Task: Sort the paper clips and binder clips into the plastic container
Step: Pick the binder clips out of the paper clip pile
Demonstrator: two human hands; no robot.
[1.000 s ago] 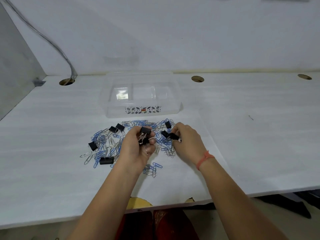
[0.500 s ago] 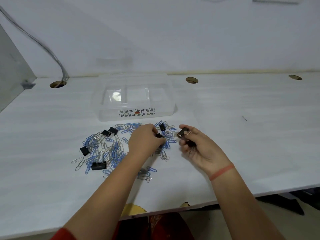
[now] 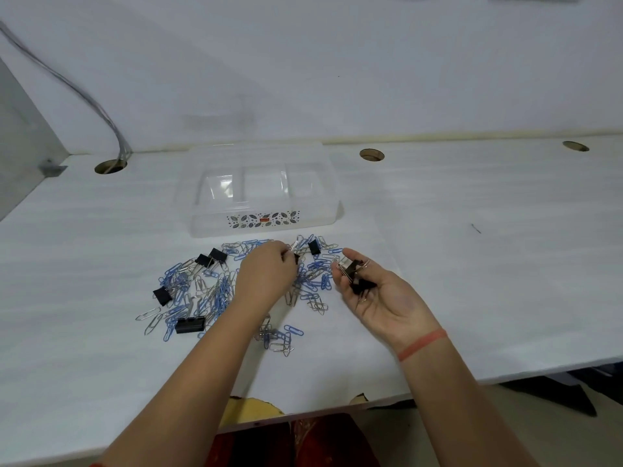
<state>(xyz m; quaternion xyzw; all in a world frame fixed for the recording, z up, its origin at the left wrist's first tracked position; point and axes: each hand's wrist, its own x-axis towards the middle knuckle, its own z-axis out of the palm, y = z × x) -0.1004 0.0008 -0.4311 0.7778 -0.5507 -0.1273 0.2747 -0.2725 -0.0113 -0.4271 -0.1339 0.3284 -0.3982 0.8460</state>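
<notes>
Left hand [image 3: 266, 276] pinches a binder clip [image 3: 296, 258] from the pile; right hand [image 3: 377, 291] cupped, holding gathered clips [image 3: 357, 274]. Lift clear of tangled paper clips [image 3: 215, 294]

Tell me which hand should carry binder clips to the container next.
Right, probably. The right hand already cups black binder clips palm-up, near the plastic container; the left hand is pinching another in the pile.

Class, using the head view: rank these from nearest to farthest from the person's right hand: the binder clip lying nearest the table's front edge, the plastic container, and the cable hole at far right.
From the right hand:
1. Plastic container, ahead and left.
2. Binder clip, left, past the left hand.
3. Cable hole, far back right.
</notes>
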